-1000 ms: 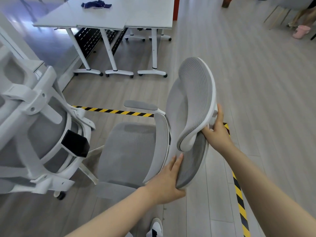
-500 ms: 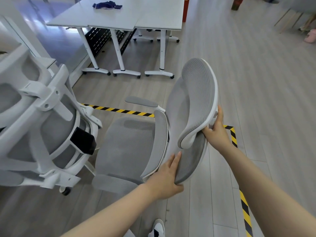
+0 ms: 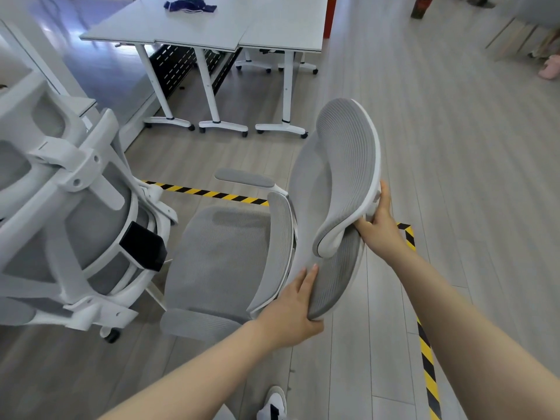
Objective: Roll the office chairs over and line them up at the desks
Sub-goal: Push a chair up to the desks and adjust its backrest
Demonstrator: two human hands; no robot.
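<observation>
Closer now than a second ago, the white-legged grey benches (image 3: 209, 28) sit higher and larger ahead, the rolled chair having advanced past the black-and-yellow floor tape (image 3: 209, 193). Open wooden floor (image 3: 454, 147) stretches to the right and between the chair and the bench legs; on the left, a second white-framed mesh chair (image 3: 69, 213) stands just beside it. The grey mesh office chair with white frame (image 3: 227, 262) stands directly in front of the person. Its backrest top is gripped by the left hand (image 3: 291, 307), fingers curled over the edge, while the right hand (image 3: 378, 225) holds the headrest's white frame from behind.
</observation>
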